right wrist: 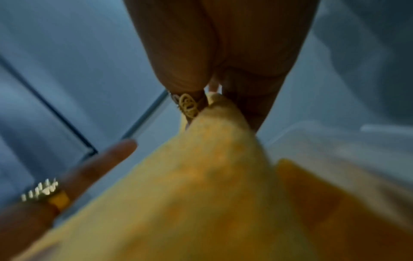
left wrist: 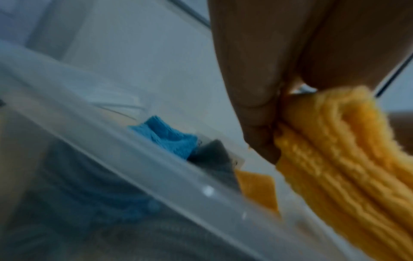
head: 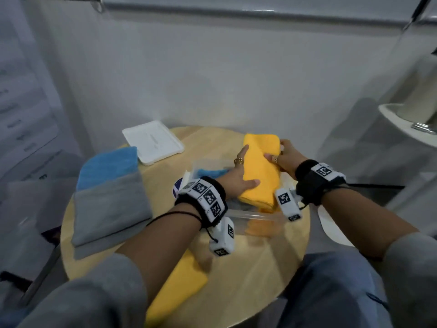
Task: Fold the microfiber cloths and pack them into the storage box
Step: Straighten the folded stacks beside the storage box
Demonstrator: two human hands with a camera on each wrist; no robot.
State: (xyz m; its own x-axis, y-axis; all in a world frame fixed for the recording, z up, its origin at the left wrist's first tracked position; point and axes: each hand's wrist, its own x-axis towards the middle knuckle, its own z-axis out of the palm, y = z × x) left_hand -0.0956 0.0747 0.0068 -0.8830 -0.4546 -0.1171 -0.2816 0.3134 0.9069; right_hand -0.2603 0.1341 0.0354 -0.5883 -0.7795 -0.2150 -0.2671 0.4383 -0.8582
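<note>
My two hands lower a folded yellow cloth [head: 259,166] over the clear box [head: 238,215] on the round table [head: 272,245]. My left hand [head: 236,176] lies along the cloth's left side, fingers straight on top and thumb at the near end; the left wrist view shows fingers pressed against the stacked folds. My right hand [head: 285,159] holds the far right edge, fingers curled around it. The box already holds a blue cloth [left wrist: 165,136], something grey beside it and a yellow layer underneath.

I judge the cloth light, soft and limp, plush enough not to slip, and in no way fragile; the one risk is the folds springing open. So I take it at both long edges, clamping the layers together, and would keep it flat as it goes down.

Grey [head: 111,207] and blue [head: 110,164] cloths wait, folded, at my left; another yellow one [head: 179,287] lies near me. The lid [head: 153,142] rests at the table's far edge.
</note>
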